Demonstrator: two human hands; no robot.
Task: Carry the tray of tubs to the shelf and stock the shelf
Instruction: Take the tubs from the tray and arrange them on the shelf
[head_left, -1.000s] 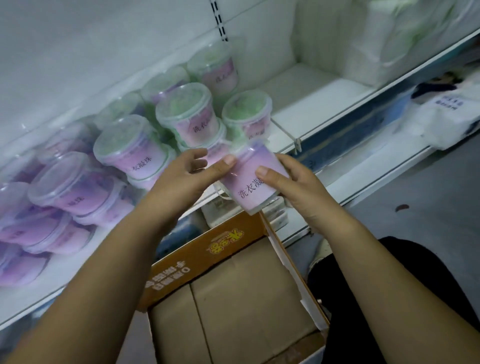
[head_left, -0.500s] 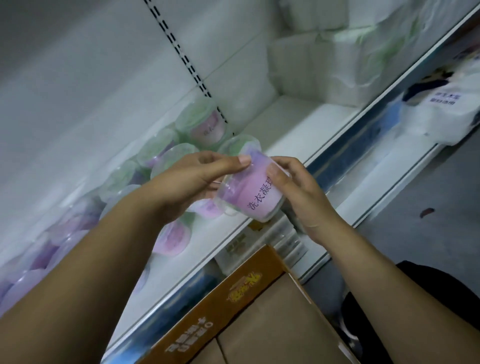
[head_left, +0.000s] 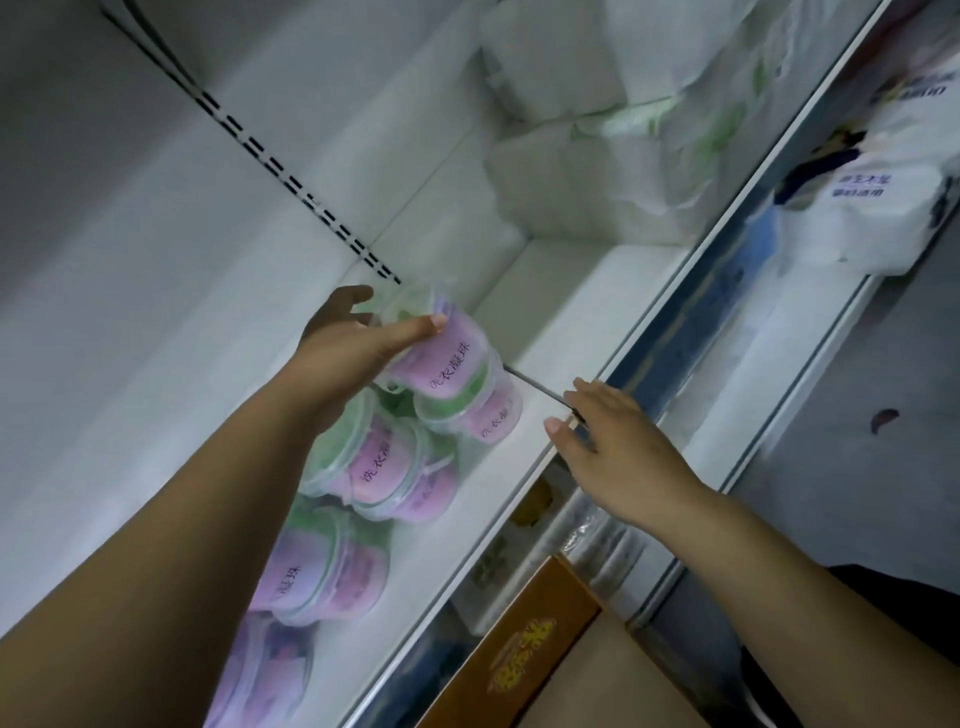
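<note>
The left hand (head_left: 343, 358) grips a clear plastic tub with a purple label (head_left: 441, 358) — fingers wrapped round its side — holding it on top of another tub (head_left: 483, 410) in the row on the white metal shelf (head_left: 571, 322). The right hand (head_left: 618, 457) hangs empty at the shelf's front edge, fingers loosely spread. An orange-and-brown cardboard box (head_left: 535, 644) sits below.

The tubs (head_left: 447, 364) are clear plastic with lilac-pink labels printed in dark characters, green showing under their lids; the shelf (head_left: 566, 312) is plain white; the cardboard box (head_left: 524, 639) is orange-brown with a yellow mark; the wrapped packs (head_left: 597, 171) are white, faintly green-tinted.
</note>
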